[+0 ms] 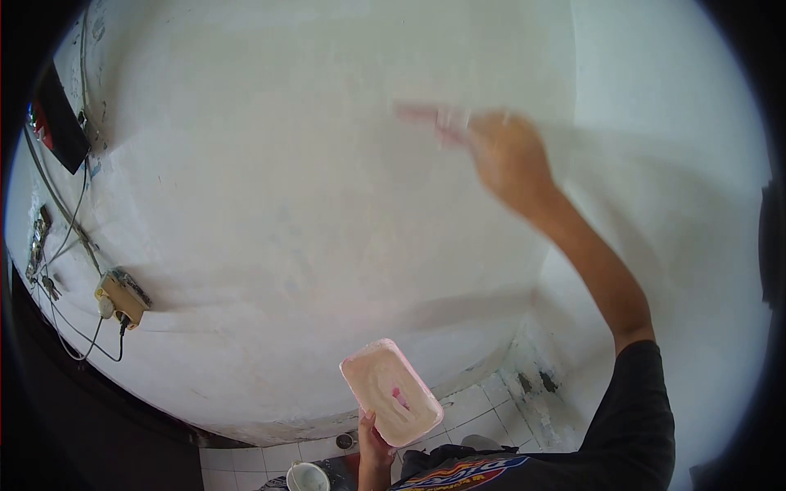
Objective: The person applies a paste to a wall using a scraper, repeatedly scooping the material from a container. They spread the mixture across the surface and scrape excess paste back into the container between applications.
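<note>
My left hand grips the near left edge of a shallow pink tray, with the thumb over the rim. Off-white paste coats the inside of the tray, and a pink patch of its bottom shows through. Raised in front of the whitish wall, my right hand is closed around a flat pink tool, which points left. Motion smears both that hand and the tool, so the tool's exact kind and whether it touches the wall cannot be made out.
A power socket with plugs and cables juts from the wall at left, below a dark box. Keys hang nearby. A white bucket stands at the bottom, near floor tiles. Another wall meets this one at right.
</note>
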`<state>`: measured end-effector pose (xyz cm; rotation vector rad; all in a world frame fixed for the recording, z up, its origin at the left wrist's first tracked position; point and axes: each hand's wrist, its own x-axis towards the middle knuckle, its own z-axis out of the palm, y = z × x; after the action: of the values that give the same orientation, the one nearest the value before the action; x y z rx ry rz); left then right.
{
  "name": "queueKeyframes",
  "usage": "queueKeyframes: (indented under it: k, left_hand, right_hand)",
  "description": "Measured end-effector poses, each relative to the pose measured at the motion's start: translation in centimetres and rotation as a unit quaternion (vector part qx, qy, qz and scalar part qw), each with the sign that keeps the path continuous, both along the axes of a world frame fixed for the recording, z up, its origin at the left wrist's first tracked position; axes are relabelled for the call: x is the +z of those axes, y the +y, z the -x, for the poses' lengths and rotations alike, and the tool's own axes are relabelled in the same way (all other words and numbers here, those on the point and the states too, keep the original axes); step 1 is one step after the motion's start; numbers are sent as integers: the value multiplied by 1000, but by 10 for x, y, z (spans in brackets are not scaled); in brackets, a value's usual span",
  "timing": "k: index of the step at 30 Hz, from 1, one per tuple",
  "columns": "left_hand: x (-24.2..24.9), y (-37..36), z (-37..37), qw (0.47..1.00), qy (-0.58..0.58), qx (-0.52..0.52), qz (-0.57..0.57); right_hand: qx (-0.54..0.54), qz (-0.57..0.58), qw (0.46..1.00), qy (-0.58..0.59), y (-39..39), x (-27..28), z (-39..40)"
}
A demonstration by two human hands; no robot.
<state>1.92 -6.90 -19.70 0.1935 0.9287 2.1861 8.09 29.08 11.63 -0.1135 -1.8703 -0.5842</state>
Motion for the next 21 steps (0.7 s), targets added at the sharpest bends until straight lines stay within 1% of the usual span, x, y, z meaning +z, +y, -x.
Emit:
queueKeyframes:
  k: [1,2,3,4,5,6,7,9,11,12,13,14,15,17,18,19,20,21]
  left_hand:
    - [-1,0,0,1000,-2,5,2]
    - [-2,-2,2,1000,-1,5,0]
    - [-2,-5,5,999,8,-15,37]
    - [-1,-6,6,997,17,-35,74]
    - [1,-2,3,997,18,-33,72]
    - [5,6,-2,998,23,7,60]
    - [8,11,-4,997,29,48,49]
    - [8,15,-6,997,18,61,43]
    - [4,15,-5,997,6,72,32]
    - [2,12,-3,999,14,34,31]
    - [-1,10,-2,999,23,-2,32]
    - [-5,10,-3,999,23,1,29]
    - [-9,12,-4,999,19,5,30]
    - [-8,17,-3,999,18,8,25]
    - [-5,19,-5,999,18,11,31]
    - [-2,20,-7,999,20,14,39]
    - [-1,22,-8,999,21,15,37]
    - [-1,24,-9,999,25,24,35]
  right_hand:
    - [-22,0,999,31,9,32,-1]
    - [2,-21,997,76,16,65,-1]
    - [26,-41,991,122,22,88,2]
    - [28,-42,991,122,23,95,10]
    - [-5,-50,993,105,24,99,17]
    - [-37,-56,994,88,24,100,23]
    - [-28,-89,992,86,19,78,29]
    - [-3,-123,992,37,6,23,33]
    - [62,-113,992,-5,-12,-18,27]
    - [63,-118,991,-7,-10,-16,21]
    - [68,-86,993,-34,-8,-15,18]
    - [74,-53,994,-59,-7,-13,14]
    - [40,-31,998,-48,6,7,17]
    - [-19,-4,1000,23,13,75,16]
    - [31,-40,992,120,20,103,21]
    - [58,-71,980,174,26,127,26]
    - [59,-73,980,176,24,129,32]
    - [7,-95,985,145,24,128,40]
